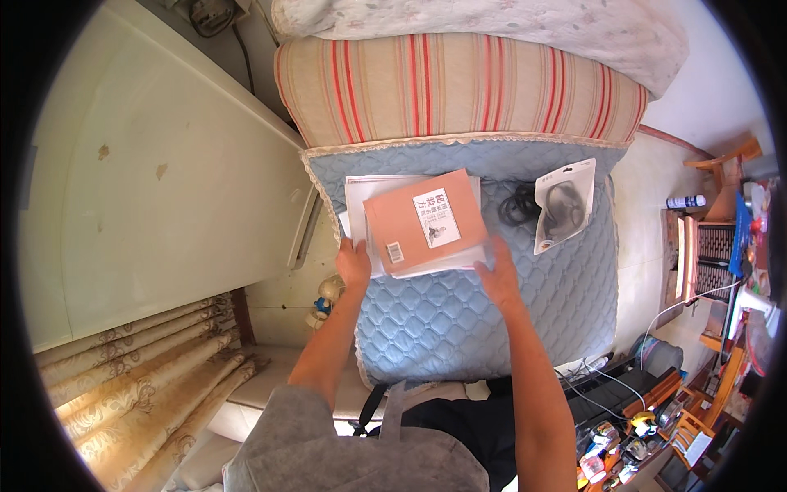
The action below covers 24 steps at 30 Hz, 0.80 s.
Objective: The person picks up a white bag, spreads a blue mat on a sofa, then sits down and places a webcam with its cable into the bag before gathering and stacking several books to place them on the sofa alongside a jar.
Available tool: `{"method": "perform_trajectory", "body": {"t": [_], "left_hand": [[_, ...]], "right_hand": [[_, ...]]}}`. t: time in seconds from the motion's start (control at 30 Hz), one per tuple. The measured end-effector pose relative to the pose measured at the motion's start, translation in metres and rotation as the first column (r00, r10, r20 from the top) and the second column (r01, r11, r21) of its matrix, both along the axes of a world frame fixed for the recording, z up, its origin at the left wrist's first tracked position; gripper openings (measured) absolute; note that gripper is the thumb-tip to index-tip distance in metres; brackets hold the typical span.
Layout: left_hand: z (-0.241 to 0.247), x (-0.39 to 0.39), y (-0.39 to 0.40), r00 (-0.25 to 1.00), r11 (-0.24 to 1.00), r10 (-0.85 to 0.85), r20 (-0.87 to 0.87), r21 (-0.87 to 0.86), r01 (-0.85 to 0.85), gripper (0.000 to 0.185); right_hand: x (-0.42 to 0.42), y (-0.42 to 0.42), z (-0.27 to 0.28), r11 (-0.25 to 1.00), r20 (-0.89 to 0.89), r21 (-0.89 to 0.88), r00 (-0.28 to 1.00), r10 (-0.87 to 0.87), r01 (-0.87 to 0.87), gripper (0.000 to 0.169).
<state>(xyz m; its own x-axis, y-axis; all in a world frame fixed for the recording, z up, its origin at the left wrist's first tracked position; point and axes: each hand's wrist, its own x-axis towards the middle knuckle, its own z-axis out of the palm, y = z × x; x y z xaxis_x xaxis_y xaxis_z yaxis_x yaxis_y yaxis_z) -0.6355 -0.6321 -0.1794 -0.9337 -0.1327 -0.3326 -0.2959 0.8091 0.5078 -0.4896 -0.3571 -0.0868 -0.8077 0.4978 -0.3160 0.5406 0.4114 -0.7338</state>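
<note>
A salmon-coloured paperback book [399, 215] bearing printed writing, a white label and a barcode lies askew on a stack of white papers [356, 190]. Both rest on a blue quilted seat cover [424, 326]. My left hand [355, 263] grips the stack's near left edge, its thumb on top. At the near right corner is my right hand [499, 273], thumb and fingers apart; blur hides whether it holds the paper. Right of the book, a coiled black cable [519, 206] lies beside a clear-fronted package [561, 206] with a dark cable inside.
A striped cushioned backrest [455, 86] rises behind the seat, with floral fabric [492, 18] above. A large pale panel [166, 172] and patterned curtains [166, 400] stand at left. Cluttered wooden furniture [719, 350] and loose white cords [652, 320] lie at right.
</note>
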Motion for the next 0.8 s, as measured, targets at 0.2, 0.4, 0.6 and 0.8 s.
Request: {"method": "perform_trajectory", "body": {"t": [0.2,0.4,0.6,0.8], "left_hand": [[-0.029,0.022,-0.007,0.956,0.995,0.074,-0.285,-0.040,-0.089,0.037],[-0.036,-0.011,-0.017,0.975,0.952,0.204,-0.093,0.249,-0.176,0.035],[-0.024,-0.027,0.000,0.959,0.913,0.064,-0.276,0.404,0.056,0.032],[-0.045,-0.048,-0.008,0.998,0.926,0.033,-0.048,0.378,-0.013,0.044]], "right_hand": [[-0.021,0.010,-0.017,0.983,0.005,0.120,0.990,0.141,-0.141,0.076],[-0.022,-0.002,-0.038,0.993,0.074,0.037,0.991,0.112,-0.115,0.078],[0.007,-0.024,-0.041,0.999,0.038,-0.037,0.999,0.017,-0.015,0.069],[0.035,-0.059,-0.060,0.785,0.162,-0.362,0.863,-0.478,0.503,0.064]]}}
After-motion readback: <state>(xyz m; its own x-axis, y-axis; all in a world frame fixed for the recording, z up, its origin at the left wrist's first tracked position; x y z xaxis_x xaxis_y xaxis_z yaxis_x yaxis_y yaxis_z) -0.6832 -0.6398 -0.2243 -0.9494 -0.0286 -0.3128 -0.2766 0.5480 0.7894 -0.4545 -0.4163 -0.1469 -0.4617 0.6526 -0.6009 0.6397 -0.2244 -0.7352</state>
